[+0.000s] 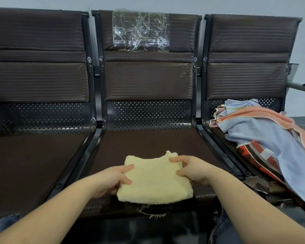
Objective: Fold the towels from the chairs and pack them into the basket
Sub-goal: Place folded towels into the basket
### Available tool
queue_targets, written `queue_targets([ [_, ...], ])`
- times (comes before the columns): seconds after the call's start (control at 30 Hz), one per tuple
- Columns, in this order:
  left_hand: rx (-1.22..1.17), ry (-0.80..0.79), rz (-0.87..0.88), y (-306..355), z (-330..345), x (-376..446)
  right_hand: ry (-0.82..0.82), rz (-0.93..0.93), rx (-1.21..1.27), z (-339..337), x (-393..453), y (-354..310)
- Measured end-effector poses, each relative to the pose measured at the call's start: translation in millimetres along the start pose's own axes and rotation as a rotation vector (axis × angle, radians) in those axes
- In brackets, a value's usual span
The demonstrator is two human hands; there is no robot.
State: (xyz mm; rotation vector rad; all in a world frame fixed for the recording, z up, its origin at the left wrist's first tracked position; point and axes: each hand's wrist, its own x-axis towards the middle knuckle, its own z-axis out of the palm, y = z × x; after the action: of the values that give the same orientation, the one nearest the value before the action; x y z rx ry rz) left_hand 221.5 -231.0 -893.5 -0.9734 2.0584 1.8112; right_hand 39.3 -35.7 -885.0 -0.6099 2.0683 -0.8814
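A folded pale yellow towel (153,182) lies on the front of the middle chair seat (148,143). My left hand (111,178) grips its left edge, thumb on top and fingers underneath. Its right edge is gripped the same way by my right hand (192,169). A heap of unfolded towels (264,136), light blue, orange and a red patterned one, lies on the right chair. No basket is in view.
Three dark brown chairs stand joined in a row against a pale wall. The left chair seat (30,164) holds nothing. A crinkled clear plastic patch (141,30) is stuck on the middle backrest. My knees in jeans show at the bottom.
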Motion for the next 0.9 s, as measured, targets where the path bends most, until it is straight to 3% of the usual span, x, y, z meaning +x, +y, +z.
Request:
queue_targets([
  [0.27, -0.040, 0.078, 0.122, 21.7, 13.6, -4.6, 0.076, -0.046, 0.120, -24.3, -24.9, -5.4],
  [0.5, 0.082, 0.042, 0.296, 93.4, 48.5, -12.6, 0.236, -0.095, 0.173, -82.7, -83.0, -7.8],
  [0.9, 0.273, -0.209, 0.461, 172.2, 176.8, -38.9, 0.548, -0.052, 0.266, -144.3, -224.0, 70.5],
])
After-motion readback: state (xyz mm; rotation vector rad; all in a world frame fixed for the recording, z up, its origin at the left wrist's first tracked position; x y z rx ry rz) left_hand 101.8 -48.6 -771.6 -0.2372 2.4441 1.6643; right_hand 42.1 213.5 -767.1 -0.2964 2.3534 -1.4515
